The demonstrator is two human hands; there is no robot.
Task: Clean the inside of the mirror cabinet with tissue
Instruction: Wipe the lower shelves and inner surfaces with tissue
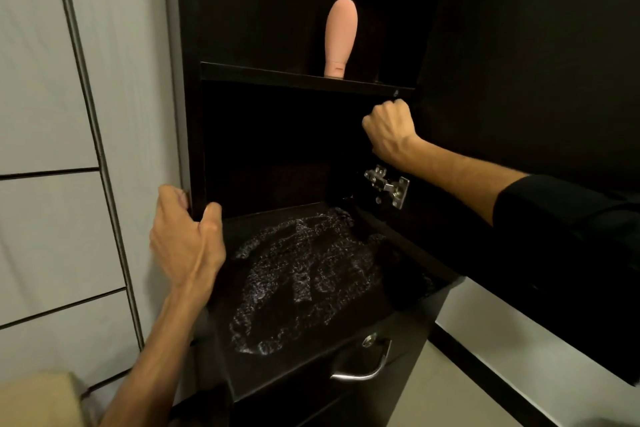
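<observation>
Inside the open dark cabinet (194,135), the lower compartment lay in deep shadow under a shelf (304,80). The left hand (187,239) gripped the cabinet's left side panel at its front edge, thumb inside the compartment and fingers wrapped round the outer face. The right hand (389,132) was raised in the upper right corner of that compartment, just below the shelf, fingers curled tight into a fist; whether it held tissue could not be told, since no tissue showed. Its forearm reached in from the right, with a black sleeve (561,211) pushed up past the wrist.

On the shelf a pink bottle (341,38) stood upright on its cap. Below the right wrist, a metal hinge (388,185) joined the cabinet to the open door (536,80), which stood out to the right. The dark floor (294,270) of the compartment bore a broad patch of glistening, speckled streaks. Beneath it sat a drawer front with a curved metal handle (363,366) and a lock (369,340) just above. Pale wall panels (41,80) with a metal strip filled the left.
</observation>
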